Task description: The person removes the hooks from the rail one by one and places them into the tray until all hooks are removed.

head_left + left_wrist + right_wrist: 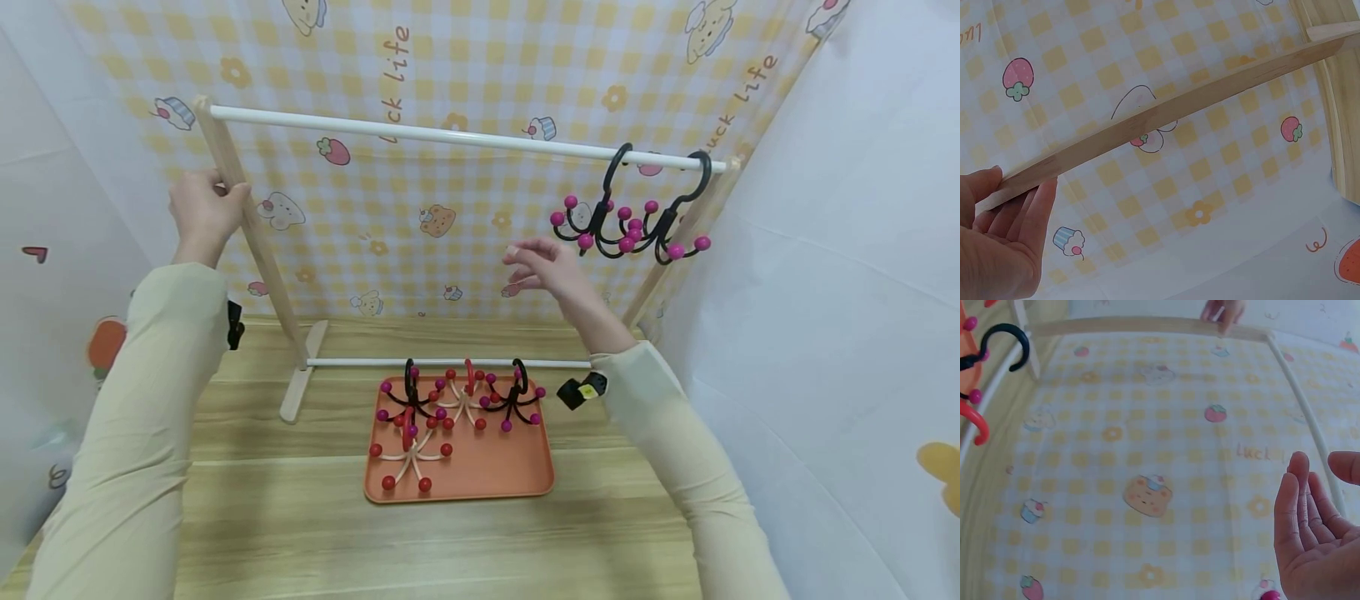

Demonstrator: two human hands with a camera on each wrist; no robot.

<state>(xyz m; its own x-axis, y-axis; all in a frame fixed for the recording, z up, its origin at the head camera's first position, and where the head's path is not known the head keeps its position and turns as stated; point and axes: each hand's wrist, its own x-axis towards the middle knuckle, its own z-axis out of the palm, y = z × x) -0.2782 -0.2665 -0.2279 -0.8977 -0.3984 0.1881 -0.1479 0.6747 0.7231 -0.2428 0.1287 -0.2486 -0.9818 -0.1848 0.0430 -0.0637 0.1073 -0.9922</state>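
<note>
My left hand (pixel 206 208) grips the left wooden post (pixel 258 246) of a rack near its top, thumb on one side and fingers on the other in the left wrist view. My right hand (pixel 551 271) is in the air below the white top rod (pixel 420 132), holding nothing, its fingers loosely bent. Just above and to its right, two black multi-arm hooks with pink ball tips hang on the rod: one hook (pixel 600 218) nearer the hand, the other hook (pixel 666 223) by the right post (pixel 652 283).
An orange tray (pixel 498 475) on the wooden table (pixel 337 533) bears several hooks: black ones with pink tips (pixel 514 398) and cream ones with red tips (pixel 412 454). A white lower bar (pixel 352 362) runs behind the tray. A checked cloth (pixel 420 275) hangs behind the rack.
</note>
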